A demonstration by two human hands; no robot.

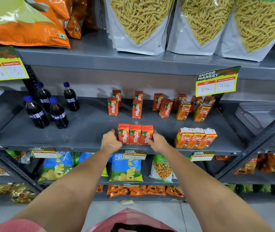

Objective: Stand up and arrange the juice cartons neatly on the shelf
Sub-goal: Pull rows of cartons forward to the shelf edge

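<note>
Three orange Maaza juice cartons (135,134) stand upright, side by side, at the front edge of the grey shelf (86,129). My left hand (110,139) presses against the row's left end and my right hand (157,140) against its right end, squeezing the row between them. Several more Maaza cartons (137,109) stand scattered farther back on the shelf. To the right, a row of three Real juice cartons (196,138) stands at the front, with other Real cartons (183,111) behind them.
Several dark cola bottles (56,113) stand at the shelf's left. A white plastic basket (257,114) sits at the far right. Price tags (217,81) hang from the shelf above, which holds snack pouches (140,22). Chip bags (126,168) fill the shelves below.
</note>
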